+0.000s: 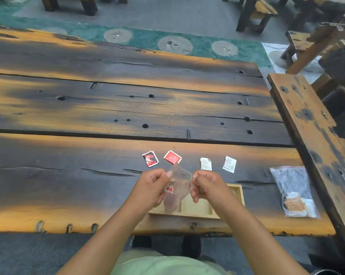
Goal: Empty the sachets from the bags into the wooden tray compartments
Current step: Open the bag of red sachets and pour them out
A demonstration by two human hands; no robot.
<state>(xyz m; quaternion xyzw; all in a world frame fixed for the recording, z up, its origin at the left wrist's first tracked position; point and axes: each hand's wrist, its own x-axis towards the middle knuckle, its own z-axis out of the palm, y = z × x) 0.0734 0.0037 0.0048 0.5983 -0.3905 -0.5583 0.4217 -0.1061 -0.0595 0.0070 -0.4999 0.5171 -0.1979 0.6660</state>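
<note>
Beyond the hands, on the counter (pixel 68 185), four loose sachets lie in a row: two red ones (pixel 161 158) ahead of the left hand (pixel 154 185), two white ones (pixel 217 164) ahead of the right hand (pixel 207 185). Both hands pinch a clear bag (pixel 179 183) between them, seemingly holding red sachets, above the wooden tray (pixel 237 192). Well right of the right hand lies a second bag (pixel 294 187).

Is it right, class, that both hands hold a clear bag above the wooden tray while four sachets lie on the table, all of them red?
Not all red. The head view shows two red sachets and two white sachets; both hands do hold the clear bag above the wooden tray.
</note>
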